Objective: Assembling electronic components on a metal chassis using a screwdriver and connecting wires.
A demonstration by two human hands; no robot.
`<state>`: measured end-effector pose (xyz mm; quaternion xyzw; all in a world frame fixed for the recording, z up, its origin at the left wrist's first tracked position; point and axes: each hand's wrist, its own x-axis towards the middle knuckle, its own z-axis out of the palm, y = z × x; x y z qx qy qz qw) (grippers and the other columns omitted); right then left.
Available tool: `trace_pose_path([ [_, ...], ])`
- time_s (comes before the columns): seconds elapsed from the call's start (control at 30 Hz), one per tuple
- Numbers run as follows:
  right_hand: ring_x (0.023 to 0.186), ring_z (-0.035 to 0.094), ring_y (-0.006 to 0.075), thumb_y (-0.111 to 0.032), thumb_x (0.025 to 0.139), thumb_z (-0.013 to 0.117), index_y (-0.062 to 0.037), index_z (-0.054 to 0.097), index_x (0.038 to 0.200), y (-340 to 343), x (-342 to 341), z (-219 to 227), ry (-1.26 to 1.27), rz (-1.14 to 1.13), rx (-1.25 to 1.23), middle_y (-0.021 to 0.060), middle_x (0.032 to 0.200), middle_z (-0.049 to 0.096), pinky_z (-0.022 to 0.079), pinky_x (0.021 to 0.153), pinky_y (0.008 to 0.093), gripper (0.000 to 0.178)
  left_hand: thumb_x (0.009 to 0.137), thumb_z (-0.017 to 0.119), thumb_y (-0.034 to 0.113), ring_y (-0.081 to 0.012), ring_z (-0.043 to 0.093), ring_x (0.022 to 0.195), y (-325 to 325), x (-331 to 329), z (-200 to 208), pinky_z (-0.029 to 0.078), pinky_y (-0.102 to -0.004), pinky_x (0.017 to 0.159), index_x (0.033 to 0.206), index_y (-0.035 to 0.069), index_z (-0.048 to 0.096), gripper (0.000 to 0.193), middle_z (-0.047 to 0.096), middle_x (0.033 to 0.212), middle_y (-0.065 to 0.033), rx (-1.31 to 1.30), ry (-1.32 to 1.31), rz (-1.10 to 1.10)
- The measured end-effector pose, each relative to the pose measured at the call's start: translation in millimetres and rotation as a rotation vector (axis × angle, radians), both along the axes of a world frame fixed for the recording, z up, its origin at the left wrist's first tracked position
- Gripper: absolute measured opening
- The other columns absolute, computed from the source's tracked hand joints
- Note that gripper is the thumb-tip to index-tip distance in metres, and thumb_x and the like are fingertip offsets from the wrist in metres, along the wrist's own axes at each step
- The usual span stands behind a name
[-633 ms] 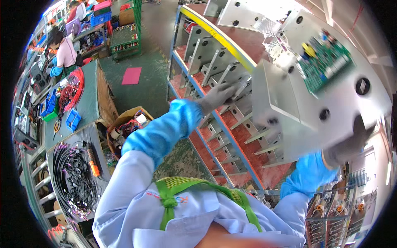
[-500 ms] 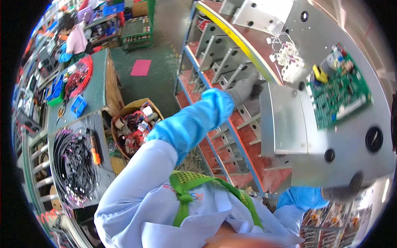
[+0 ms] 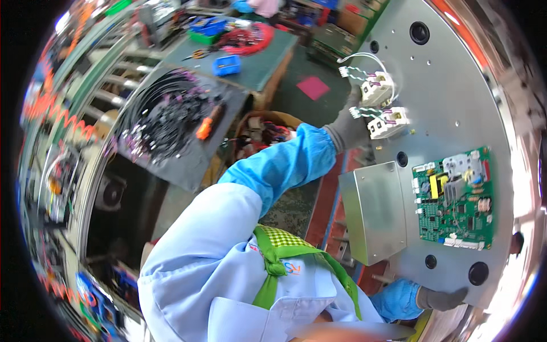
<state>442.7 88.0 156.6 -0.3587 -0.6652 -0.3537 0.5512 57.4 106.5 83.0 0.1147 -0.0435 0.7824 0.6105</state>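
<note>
I hold a large grey metal panel [image 3: 450, 85] that fills the right side of the view. On it sit a green circuit board [image 3: 453, 199], a folded bare-metal box [image 3: 373, 211] and two white terminal blocks [image 3: 379, 105] with twisted wires. My left hand [image 3: 347, 130], in a grey glove and blue sleeve, grips the panel's left edge beside the terminal blocks. My right hand [image 3: 441, 297], also gloved, clasps the panel's lower edge near a round black hole.
A workbench at upper left carries black wire bundles [image 3: 165, 114], an orange-handled screwdriver [image 3: 206, 126] and a blue bin [image 3: 226, 64]. A cardboard box of parts [image 3: 259, 134] stands on the floor beneath my left arm. A red rack [image 3: 325, 199] lies under the panel.
The panel has swung round and now faces me more squarely. My left hand sits higher on its edge by the terminal blocks. The view has turned toward the workbench.
</note>
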Motion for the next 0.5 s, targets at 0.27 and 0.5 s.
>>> trace_pose_path([
  [0.27,0.081,0.062,0.0344,-0.028,0.088,0.06,0.0044,0.055,0.105,34.5,45.1,-29.7,0.147,-0.189,-0.154,0.0187,0.091,0.063,0.051,0.074,0.0444,0.036,0.091,0.036,0.063,-0.0241,0.052,0.116,-26.5,7.6,-1.0,0.039,-0.0423,0.103,0.136,0.01,0.04,0.069,0.053,0.127,-0.0097,-0.059,0.639,0.346],
  [0.5,0.084,0.059,0.031,-0.031,0.089,0.058,0.0051,0.052,0.107,76.2,43.5,-70.5,-0.29,-0.381,0.14,0.0183,0.099,0.057,0.05,0.069,0.0414,0.04,0.088,0.04,0.065,-0.0297,0.048,0.123,-70.3,-17.3,2.4,0.038,-0.0469,0.105,0.14,0.009,0.034,0.077,0.048,0.135,-0.0132,-0.012,0.461,0.302],
])
